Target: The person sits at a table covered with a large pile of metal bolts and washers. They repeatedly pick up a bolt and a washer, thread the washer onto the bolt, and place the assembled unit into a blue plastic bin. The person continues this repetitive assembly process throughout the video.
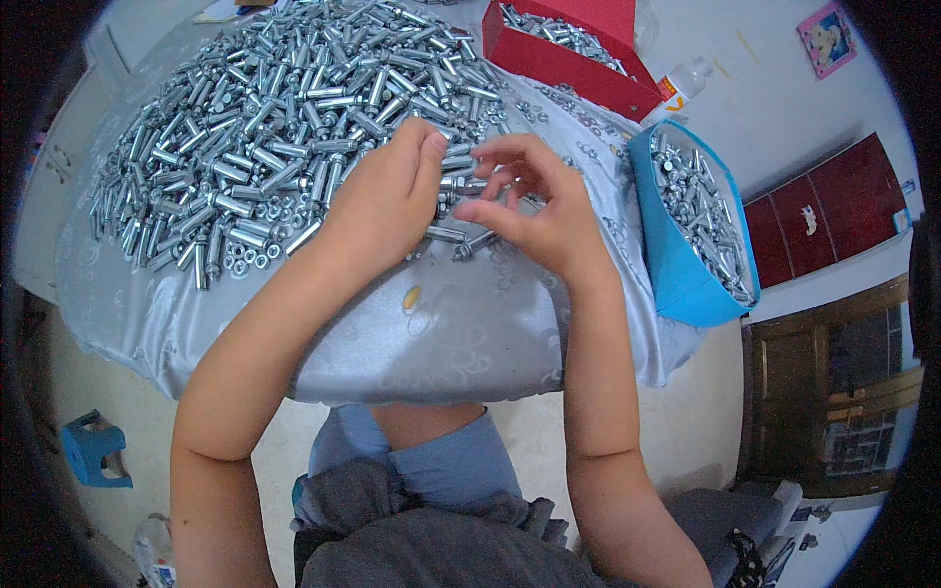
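Observation:
A big heap of silvery expansion bolts [284, 127] covers the far and left part of the table. My left hand [387, 201] is closed in a fist at the heap's right side, thumb on top; what its fingers wrap round is hidden. Facing it, my right hand [539, 201] has curved fingers, with the thumb and fingertips apart. Between the two hands several bolts show, one bolt [461, 184] close to the right fingertips; whether either hand touches it I cannot tell. Loose nuts [245, 257] lie at the heap's near edge.
A red box [578, 69] of bolts stands at the back right, a white bottle [681, 86] beside it. A blue box [676, 284] filled with bolts is at the right edge. Silvery cloth [412, 343] covers the table. A blue stool [96, 451] stands on the floor at left.

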A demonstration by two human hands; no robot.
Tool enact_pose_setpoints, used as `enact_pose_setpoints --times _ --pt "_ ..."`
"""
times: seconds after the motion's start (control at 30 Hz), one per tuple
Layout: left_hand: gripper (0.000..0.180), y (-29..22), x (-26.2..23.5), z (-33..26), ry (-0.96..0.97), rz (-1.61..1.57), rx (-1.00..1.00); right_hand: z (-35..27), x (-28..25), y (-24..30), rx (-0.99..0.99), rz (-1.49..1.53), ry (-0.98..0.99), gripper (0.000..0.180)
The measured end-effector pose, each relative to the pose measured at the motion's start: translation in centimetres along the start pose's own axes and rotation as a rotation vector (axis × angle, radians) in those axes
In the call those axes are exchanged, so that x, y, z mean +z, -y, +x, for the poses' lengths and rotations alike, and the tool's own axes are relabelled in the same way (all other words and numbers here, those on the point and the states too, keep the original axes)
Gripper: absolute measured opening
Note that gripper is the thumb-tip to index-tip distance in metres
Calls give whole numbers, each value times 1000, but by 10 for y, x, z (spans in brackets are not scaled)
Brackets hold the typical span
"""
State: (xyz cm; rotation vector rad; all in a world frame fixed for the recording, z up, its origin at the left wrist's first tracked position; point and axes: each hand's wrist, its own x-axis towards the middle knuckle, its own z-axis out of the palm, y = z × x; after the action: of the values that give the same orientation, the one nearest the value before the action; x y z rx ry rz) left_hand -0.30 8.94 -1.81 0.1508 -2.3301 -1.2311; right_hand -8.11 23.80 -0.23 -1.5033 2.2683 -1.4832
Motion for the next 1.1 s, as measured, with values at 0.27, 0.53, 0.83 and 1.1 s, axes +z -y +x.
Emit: enact_pose_setpoints --times 0.27,0.53,0.83,1.1 --pt "25 2 0 2 4 -28 46 -1 3 2 -38 -129 91 19" --pt "23 -4 -2 -2 58 -170 93 -1 8 16 -63 -118 110 27" --pt "17 -13 -4 -9 -144 94 340 -4 14 18 412 624 221 42" --pt "28 -18 -13 -2 292 -566 -187 4 0 11 243 329 -418 54"
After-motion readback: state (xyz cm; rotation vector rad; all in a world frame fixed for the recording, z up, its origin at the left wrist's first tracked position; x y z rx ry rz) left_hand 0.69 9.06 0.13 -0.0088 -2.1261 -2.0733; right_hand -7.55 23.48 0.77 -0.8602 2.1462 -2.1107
